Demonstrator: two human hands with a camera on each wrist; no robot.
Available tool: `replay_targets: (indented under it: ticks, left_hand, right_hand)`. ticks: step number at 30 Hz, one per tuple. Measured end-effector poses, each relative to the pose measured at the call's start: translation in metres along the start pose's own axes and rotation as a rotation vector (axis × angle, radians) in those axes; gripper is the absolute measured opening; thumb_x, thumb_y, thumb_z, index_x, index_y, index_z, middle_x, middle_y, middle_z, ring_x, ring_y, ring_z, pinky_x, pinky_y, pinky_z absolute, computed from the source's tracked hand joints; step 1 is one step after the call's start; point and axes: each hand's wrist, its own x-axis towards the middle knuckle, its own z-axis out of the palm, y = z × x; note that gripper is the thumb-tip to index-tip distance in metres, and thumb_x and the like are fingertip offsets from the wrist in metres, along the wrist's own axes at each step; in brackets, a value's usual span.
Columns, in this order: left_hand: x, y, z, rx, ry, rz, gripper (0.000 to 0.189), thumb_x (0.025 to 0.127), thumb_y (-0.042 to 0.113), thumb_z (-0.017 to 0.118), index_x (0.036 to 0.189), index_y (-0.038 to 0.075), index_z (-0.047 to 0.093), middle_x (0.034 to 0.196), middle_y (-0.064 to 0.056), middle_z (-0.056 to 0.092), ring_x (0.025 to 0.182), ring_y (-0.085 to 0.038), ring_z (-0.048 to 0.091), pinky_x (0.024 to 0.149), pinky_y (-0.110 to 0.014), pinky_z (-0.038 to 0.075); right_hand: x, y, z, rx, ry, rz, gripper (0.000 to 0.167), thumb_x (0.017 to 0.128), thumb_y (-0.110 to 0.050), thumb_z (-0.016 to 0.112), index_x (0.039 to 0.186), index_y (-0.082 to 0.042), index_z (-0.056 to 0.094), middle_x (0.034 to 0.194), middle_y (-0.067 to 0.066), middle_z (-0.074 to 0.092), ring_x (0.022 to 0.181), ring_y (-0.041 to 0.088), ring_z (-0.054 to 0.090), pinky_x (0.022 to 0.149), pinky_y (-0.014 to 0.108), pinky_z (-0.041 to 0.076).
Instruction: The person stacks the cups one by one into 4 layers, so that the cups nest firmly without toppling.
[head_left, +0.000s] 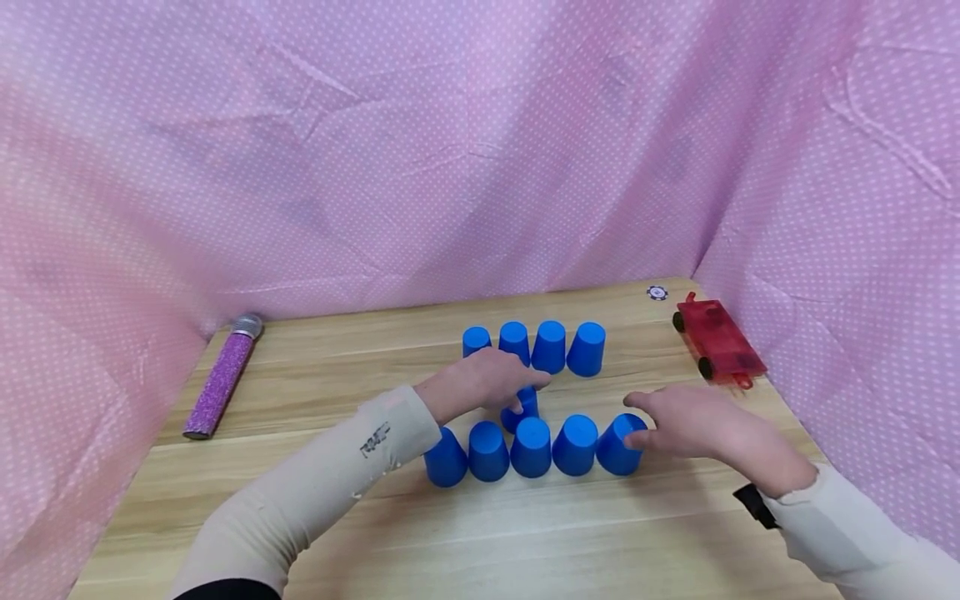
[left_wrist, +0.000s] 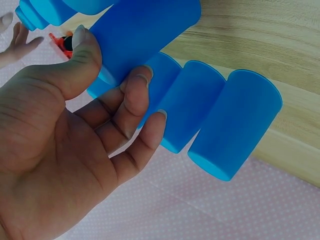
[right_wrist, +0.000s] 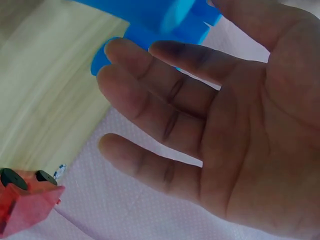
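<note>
Between two rows of upside-down blue cups, my left hand (head_left: 491,383) grips a single blue cup (head_left: 529,407), thumb on one side and fingers on the other. That cup (left_wrist: 145,35) fills the upper middle of the left wrist view. My right hand (head_left: 693,421) is beside the rightmost front-row cup (head_left: 618,450), its thumb overlapping that cup in the head view. Its fingers (right_wrist: 150,112) are spread and loosely bent, with nothing between them. Several cups form the front row; behind, a back-row cup (head_left: 586,350) ends another row, partly hidden by my left hand.
A purple glitter microphone (head_left: 223,379) lies at the left of the wooden table (head_left: 337,500). On the right is a red toy cart (head_left: 716,337) with black wheels, near a small poker chip (head_left: 657,292). Pink dotted cloth (head_left: 465,167) hangs around the table.
</note>
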Motion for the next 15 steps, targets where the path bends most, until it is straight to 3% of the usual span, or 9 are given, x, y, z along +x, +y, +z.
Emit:
replay_targets:
  ticks: [6, 15]
  left_hand:
    - [0.0006, 0.0003, 0.0008, 0.018, -0.007, 0.000, 0.067, 0.094, 0.037, 0.066, 0.154, 0.040, 0.036, 0.120, 0.005, 0.069, 0.094, -0.013, 0.059, 0.079, -0.026, 0.053]
    - [0.0006, 0.0003, -0.0003, 0.038, -0.003, 0.007, 0.066, 0.094, 0.037, 0.066, 0.154, 0.039, 0.037, 0.124, 0.004, 0.069, 0.096, -0.013, 0.060, 0.085, -0.030, 0.055]
  right_hand:
    - [0.0014, -0.0024, 0.0054, 0.013, -0.035, 0.006, 0.068, 0.081, -0.050, 0.078, 0.134, -0.010, 0.061, 0.116, 0.015, 0.072, 0.104, 0.037, 0.068, 0.078, 0.056, 0.058]
    - [0.0029, -0.0040, 0.0083, 0.008, -0.025, -0.010, 0.066, 0.079, -0.044, 0.082, 0.132, -0.009, 0.062, 0.113, 0.013, 0.072, 0.098, 0.032, 0.069, 0.077, 0.053, 0.058]
